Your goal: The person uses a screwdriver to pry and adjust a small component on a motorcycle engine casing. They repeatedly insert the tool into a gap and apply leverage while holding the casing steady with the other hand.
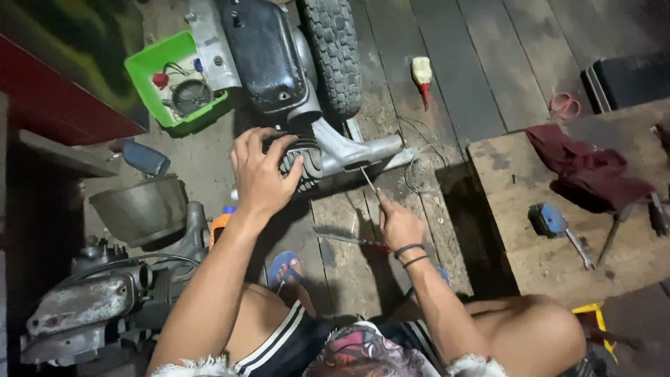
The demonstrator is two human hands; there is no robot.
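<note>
Head view, looking down: my left hand (259, 174) lies spread over the finned end of a small engine (301, 162), fingers curled down on the black ribs, pressing on it. My right hand (396, 222) is clenched around the handle of a thin screwdriver (369, 181), whose metal shaft slants up to the pale grey casting (356, 150) that juts out beside the fins; the tip touches the casting or sits just at it, I cannot tell which. Two dark bands circle my right wrist. Under that hand a wire brush (342, 236) lies flat on the floor planks (447, 63). Beyond the engine stands a knobbly tyre (333, 49) against a black cover. A green plastic tray (150, 59) holding small parts sits to the upper left, a metal bowl (139, 206) below it, and a rusty engine block (91, 307) nearest my left knee. A yellow bottle with a red nozzle (421, 75) lies farther off on the planks. To the right, a low wooden bench (558, 258) carries a dark red rag (586, 171) and a blue-handled tool (551, 220).
</note>
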